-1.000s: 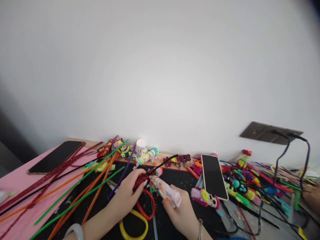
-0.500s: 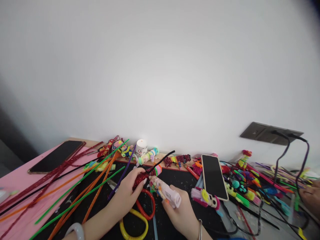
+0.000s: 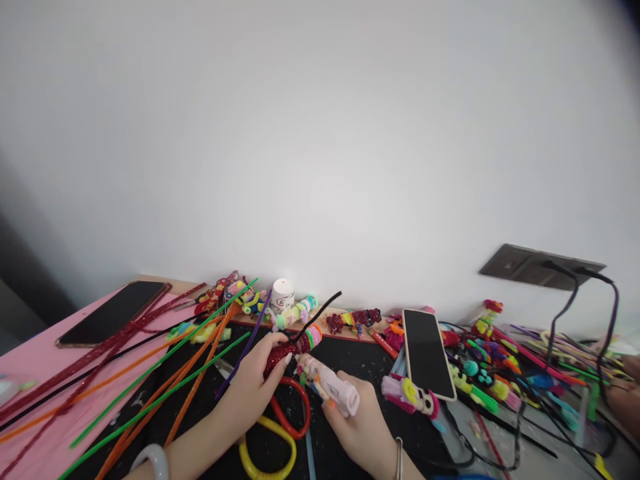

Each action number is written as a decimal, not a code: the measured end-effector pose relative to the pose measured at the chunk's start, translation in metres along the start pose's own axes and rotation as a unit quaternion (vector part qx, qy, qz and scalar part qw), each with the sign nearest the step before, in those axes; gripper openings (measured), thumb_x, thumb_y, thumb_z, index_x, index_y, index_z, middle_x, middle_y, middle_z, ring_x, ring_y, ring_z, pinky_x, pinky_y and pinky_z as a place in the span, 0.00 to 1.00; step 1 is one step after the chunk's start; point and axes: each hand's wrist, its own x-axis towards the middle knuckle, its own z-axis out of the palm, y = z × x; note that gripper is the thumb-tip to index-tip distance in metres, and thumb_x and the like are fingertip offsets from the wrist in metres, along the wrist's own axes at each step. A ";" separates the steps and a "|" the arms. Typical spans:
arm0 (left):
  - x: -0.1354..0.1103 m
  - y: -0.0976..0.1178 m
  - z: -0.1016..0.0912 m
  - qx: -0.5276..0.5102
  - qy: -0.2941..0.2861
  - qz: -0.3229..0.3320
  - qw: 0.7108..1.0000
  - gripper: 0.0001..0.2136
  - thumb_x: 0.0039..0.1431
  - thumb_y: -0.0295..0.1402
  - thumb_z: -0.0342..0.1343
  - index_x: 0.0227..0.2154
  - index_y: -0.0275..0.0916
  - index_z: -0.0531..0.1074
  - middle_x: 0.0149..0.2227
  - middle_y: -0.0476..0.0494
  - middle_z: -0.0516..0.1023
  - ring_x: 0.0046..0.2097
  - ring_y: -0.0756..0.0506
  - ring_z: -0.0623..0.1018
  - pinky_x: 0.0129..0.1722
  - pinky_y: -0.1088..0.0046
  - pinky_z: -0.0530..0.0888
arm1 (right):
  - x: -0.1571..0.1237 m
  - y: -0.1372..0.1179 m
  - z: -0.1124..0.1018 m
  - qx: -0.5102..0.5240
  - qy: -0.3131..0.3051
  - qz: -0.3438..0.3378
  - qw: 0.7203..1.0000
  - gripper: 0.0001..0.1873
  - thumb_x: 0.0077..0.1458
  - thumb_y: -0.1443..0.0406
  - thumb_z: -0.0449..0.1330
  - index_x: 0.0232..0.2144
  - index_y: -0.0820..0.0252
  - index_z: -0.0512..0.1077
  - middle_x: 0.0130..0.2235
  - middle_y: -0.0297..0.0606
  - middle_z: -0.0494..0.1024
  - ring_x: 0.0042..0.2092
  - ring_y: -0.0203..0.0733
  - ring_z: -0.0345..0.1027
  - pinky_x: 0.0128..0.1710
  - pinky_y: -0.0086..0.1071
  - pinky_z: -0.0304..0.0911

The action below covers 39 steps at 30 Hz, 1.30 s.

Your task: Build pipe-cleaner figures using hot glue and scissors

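My left hand [image 3: 253, 377] is closed around a glittery dark-red pipe-cleaner figure [image 3: 281, 355]. Bright pink, green and orange rings wrap its far end, and a black pipe cleaner [image 3: 323, 316] sticks up from it. In my right hand [image 3: 361, 419] is a pale glue gun [image 3: 330, 385] with a patterned front, its tip close to the red figure; whether they touch, I cannot tell. Under my hands lie scissors with red and yellow handles [image 3: 274, 460], their blades partly covered by my left hand.
Loose pipe cleaners [image 3: 165, 393] spread across the left. One phone [image 3: 115, 313] lies on pink paper; another phone [image 3: 429, 353] is at right. Finished figures and a white paper cup [image 3: 283, 295] line the wall. Cables hang from a socket [image 3: 543, 267]. Another person's hand [image 3: 625, 400] shows far right.
The black pipe cleaner has tilted more upright and left as the red figure turned slightly. The glue gun has shifted a little left and down. The other person's hand has moved.
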 end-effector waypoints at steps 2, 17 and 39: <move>0.000 0.000 0.000 -0.001 0.000 -0.001 1.000 0.09 0.60 0.33 0.45 0.44 0.42 0.61 0.43 0.42 0.71 0.47 0.42 0.71 0.47 0.62 0.67 | 0.000 0.000 0.000 -0.001 0.005 -0.006 1.000 0.11 0.48 0.70 0.51 0.20 0.56 0.52 0.21 0.28 0.59 0.23 0.33 0.56 0.22 0.25 0.50; -0.003 -0.002 0.001 0.018 -0.037 0.026 0.999 0.11 0.61 0.32 0.45 0.46 0.43 0.60 0.46 0.43 0.70 0.50 0.43 0.69 0.50 0.64 0.66 | -0.002 0.002 0.000 0.005 0.081 -0.037 0.996 0.05 0.49 0.68 0.52 0.22 0.57 0.63 0.20 0.31 0.66 0.21 0.36 0.62 0.21 0.25 0.58; -0.002 -0.004 0.000 0.026 -0.024 0.034 0.999 0.11 0.61 0.32 0.45 0.46 0.44 0.60 0.46 0.43 0.69 0.50 0.43 0.69 0.51 0.63 0.66 | -0.003 0.002 0.001 0.002 0.074 -0.041 0.996 0.06 0.47 0.69 0.52 0.21 0.57 0.61 0.20 0.30 0.64 0.22 0.34 0.60 0.22 0.24 0.58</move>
